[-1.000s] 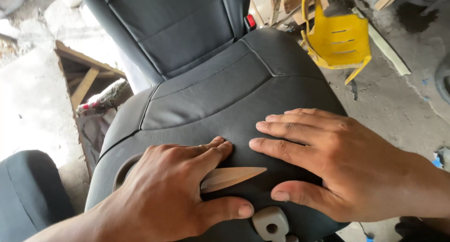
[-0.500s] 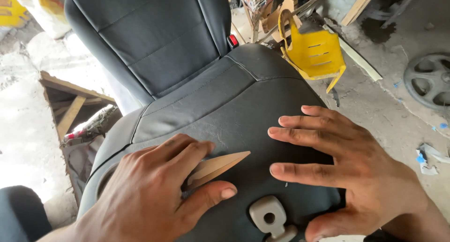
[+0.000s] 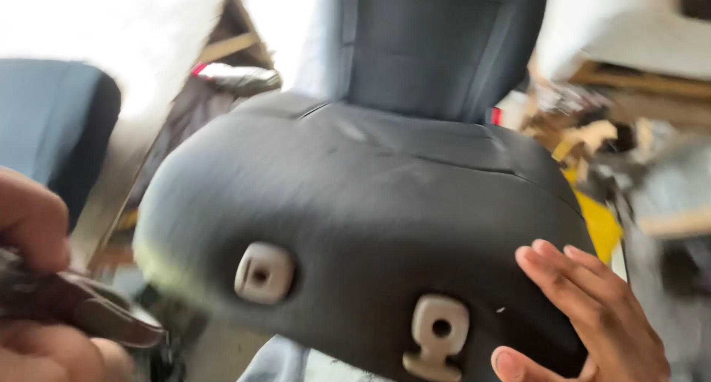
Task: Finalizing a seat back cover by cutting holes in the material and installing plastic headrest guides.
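Both hands have come off the top of the seat (image 3: 370, 226): half a second ago they lay flat and side by side on its dark cover with a tan wedge under the left fingers, and now they are well apart at its two ends, while the view has swung so the seat's near end faces the camera. The left hand (image 3: 33, 278), at the picture's left edge and clear of the seat, is closed around a dark, blurred tool (image 3: 81, 308); whether it is the wedge I cannot tell. The right hand (image 3: 585, 315) is open, its fingers spread on the seat's lower right corner, thumb curling beneath the edge. That suggests the pressing and smoothing on top has paused and the seat is being steadied or turned from its end. The cover looks like matte, faintly grained leatherette, stitched in panels and stretched smooth over rounded padding. Between the hands, two pale plastic sockets (image 3: 264, 272) with round holes sit in the end face, the second (image 3: 438, 336) just left of the right thumb.
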